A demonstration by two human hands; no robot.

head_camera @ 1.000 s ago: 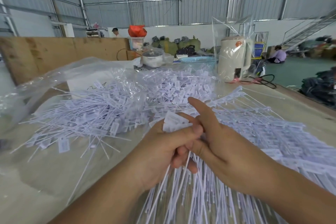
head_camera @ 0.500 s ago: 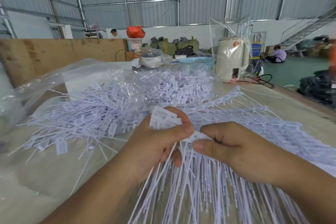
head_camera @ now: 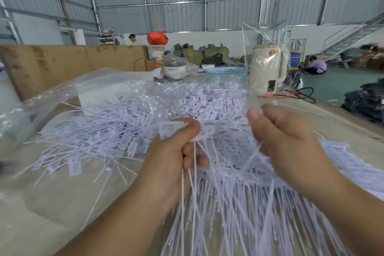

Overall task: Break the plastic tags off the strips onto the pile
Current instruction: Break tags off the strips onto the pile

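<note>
Strip in left hand; right hand apparently pinching tag

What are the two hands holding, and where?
Left hand pinches a strip of tags at its flat tag end; right hand grips one tag near its head.

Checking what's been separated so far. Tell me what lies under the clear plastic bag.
Under the clear plastic bag, part of the pile of white tags and a white box show. Anything deeper is covered.

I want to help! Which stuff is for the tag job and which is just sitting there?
For the job: white plastic tag strips gripped in left hand; single tag pinched in right hand; heap of loose white tags.

Just sitting there: cream kettle; blue plastic basket; red bag.
</note>
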